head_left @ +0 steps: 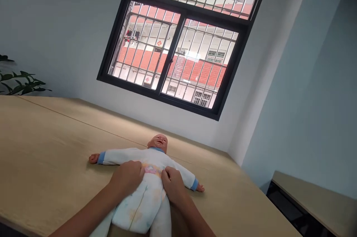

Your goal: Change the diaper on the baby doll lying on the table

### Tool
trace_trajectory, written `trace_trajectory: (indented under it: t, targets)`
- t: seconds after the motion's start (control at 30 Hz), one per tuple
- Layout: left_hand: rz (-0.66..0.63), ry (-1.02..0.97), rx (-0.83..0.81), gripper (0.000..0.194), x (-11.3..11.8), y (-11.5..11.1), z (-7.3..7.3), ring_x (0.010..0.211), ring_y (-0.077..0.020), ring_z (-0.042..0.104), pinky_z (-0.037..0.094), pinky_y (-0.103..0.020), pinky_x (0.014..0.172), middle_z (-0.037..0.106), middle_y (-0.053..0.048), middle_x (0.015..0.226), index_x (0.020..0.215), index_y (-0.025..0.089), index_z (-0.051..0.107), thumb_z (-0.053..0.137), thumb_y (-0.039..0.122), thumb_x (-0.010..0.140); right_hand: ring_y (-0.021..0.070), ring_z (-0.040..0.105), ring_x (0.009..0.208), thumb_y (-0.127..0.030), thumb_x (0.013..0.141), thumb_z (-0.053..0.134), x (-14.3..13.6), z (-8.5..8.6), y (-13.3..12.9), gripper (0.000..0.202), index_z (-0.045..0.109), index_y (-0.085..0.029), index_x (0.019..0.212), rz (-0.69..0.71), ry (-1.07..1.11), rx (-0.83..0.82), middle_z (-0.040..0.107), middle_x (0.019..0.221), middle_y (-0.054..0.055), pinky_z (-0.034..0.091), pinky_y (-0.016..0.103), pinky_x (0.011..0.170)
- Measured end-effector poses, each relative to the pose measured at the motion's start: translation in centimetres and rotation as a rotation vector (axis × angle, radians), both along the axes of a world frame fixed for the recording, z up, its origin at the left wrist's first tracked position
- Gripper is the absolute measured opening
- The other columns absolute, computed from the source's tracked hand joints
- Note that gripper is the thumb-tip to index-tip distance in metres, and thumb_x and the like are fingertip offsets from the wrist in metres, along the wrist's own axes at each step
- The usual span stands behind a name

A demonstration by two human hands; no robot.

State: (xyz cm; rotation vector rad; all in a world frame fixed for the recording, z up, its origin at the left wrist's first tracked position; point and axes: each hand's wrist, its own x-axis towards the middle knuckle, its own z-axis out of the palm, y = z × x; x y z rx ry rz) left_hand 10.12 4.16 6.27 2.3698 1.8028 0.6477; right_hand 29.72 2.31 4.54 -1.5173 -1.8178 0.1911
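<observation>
A baby doll (159, 141) lies on its back on the wooden table (55, 144), arms spread, in a white long-sleeved suit with blue collar and cuffs. A white diaper (142, 199) with a coloured waistband covers its front from the waist down. My left hand (129, 176) is closed at the waistband's left end, and my right hand (172, 182) is closed at its right end. The fingertips of both hands are partly hidden against the diaper and the suit.
Behind the table is a wall with a barred, dark-framed window (160, 95). Leaves of a plant (25, 82) show at the far left. A lower wooden surface with a dark front (315, 196) stands at the right.
</observation>
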Motion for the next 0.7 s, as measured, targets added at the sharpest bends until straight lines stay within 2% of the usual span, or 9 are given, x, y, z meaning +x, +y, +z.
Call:
trace_trajectory:
  t: [0.17,0.23,0.33,0.4,0.47,0.5,0.57,0.63,0.7]
  targets:
    - [0.021,0.048,0.013,0.046,-0.3,-0.2,0.0,0.092,-0.0333,0.069,0.047,-0.044,0.078,0.074,-0.016,0.093,0.089,0.016,0.067,0.025,0.031,0.095,0.0165,0.045,0.057,-0.018,0.08,0.045,0.6,1.5,-0.7,0.027,0.05,-0.02,0.054,-0.17,-0.148,0.005,0.059,0.059,0.005,0.022,0.03,0.057]
    - [0.022,0.046,0.008,0.046,-0.3,-0.4,0.2,0.093,-0.0338,0.069,0.046,-0.044,0.077,0.074,-0.017,0.095,0.089,0.016,0.067,0.024,0.031,0.095,0.0187,0.05,0.057,-0.017,0.073,0.051,1.9,1.7,-1.1,0.025,0.05,-0.021,0.049,-0.239,-0.162,-0.074,0.061,0.057,0.007,0.026,0.03,0.056]
    - [0.007,0.027,0.017,0.045,-0.4,-0.8,0.4,0.091,-0.0351,0.069,0.044,-0.043,0.074,0.075,-0.017,0.092,0.086,0.016,0.066,0.024,0.031,0.095,0.0227,0.057,0.054,-0.01,0.057,0.061,4.8,1.5,-1.5,0.026,0.047,-0.021,0.039,-0.312,-0.198,-0.293,0.057,0.047,0.006,0.034,0.031,0.056]
    - [-0.003,0.018,0.04,0.045,-0.4,-0.9,0.4,0.089,-0.0356,0.069,0.042,-0.042,0.07,0.075,-0.016,0.09,0.084,0.017,0.066,0.025,0.031,0.095,0.0246,0.059,0.054,-0.004,0.049,0.062,6.5,1.3,-1.6,0.025,0.047,-0.021,0.038,-0.36,-0.234,-0.379,0.056,0.044,0.005,0.037,0.032,0.057]
    - [-0.002,0.019,0.052,0.044,-0.4,-1.0,0.3,0.087,-0.0355,0.069,0.04,-0.041,0.066,0.075,-0.015,0.088,0.082,0.018,0.065,0.025,0.03,0.095,0.0252,0.061,0.059,-0.004,0.051,0.063,7.2,1.6,-1.5,0.02,0.054,-0.02,0.044,-0.385,-0.26,-0.296,0.061,0.052,0.007,0.038,0.032,0.059]
    - [0.0,0.021,0.056,0.043,-0.4,-0.9,0.2,0.086,-0.0352,0.069,0.039,-0.04,0.065,0.075,-0.014,0.088,0.082,0.019,0.064,0.025,0.03,0.095,0.0248,0.061,0.062,-0.007,0.056,0.063,7.1,1.9,-1.5,0.015,0.057,-0.019,0.049,-0.369,-0.258,-0.202,0.064,0.058,0.008,0.039,0.032,0.06]
    - [0.004,0.023,0.062,0.043,-0.4,-0.8,0.0,0.085,-0.0347,0.069,0.038,-0.039,0.063,0.075,-0.013,0.086,0.081,0.02,0.063,0.025,0.03,0.096,0.0224,0.061,0.068,-0.013,0.071,0.059,5.7,2.7,-1.8,0.011,0.063,-0.018,0.062,-0.243,-0.191,-0.002,0.067,0.068,0.008,0.04,0.031,0.063]
    - [-0.005,0.022,0.068,0.044,-0.4,-0.6,-0.2,0.085,-0.0342,0.069,0.038,-0.039,0.064,0.075,-0.013,0.086,0.081,0.02,0.063,0.023,0.029,0.096,0.0196,0.061,0.075,-0.016,0.08,0.054,3.4,3.3,-2.3,0.014,0.068,-0.017,0.076,-0.01,-0.051,0.135,0.068,0.077,0.007,0.043,0.029,0.07]
    - [-0.016,0.028,0.058,0.044,-0.4,-0.4,-0.3,0.086,-0.0338,0.069,0.039,-0.04,0.067,0.075,-0.014,0.088,0.082,0.019,0.062,0.022,0.03,0.096,0.0189,0.062,0.093,-0.017,0.084,0.055,1.0,3.4,-3.0,0.02,0.071,-0.019,0.096,0.23,0.043,0.21,0.07,0.097,0.006,0.045,0.029,0.084]
